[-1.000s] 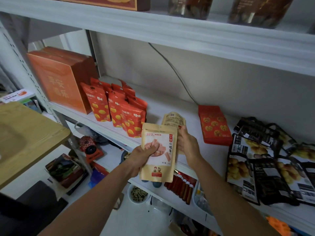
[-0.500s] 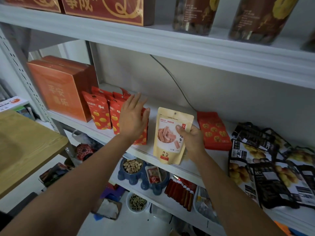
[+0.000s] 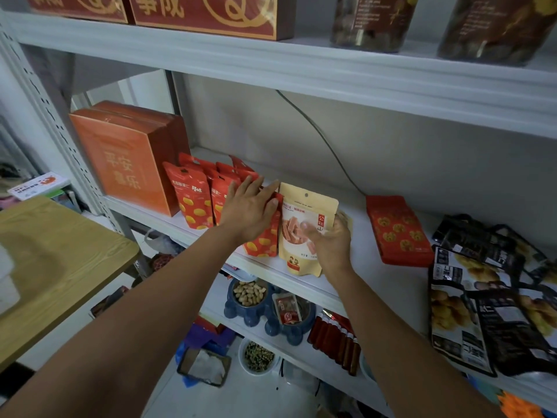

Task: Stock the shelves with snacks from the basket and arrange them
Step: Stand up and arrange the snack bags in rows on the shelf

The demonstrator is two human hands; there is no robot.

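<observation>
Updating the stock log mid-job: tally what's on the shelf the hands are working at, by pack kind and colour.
Orange boxes: 2
Red pouches with yellow print: at least 5, rear ones overlap
Beige pouches: 2, one mostly hidden
Flat red pack: 1
Black bags: at least 4, piled
Total: at least 14

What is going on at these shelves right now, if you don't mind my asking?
A person is stocking the middle shelf. Their right hand holds a beige snack pouch upright near the shelf's front edge. Their left hand, fingers straight, presses against the row of red snack pouches standing just left of it, beside an orange gift box. Further right, a flat red packet and several black packets lie on the same shelf.
</observation>
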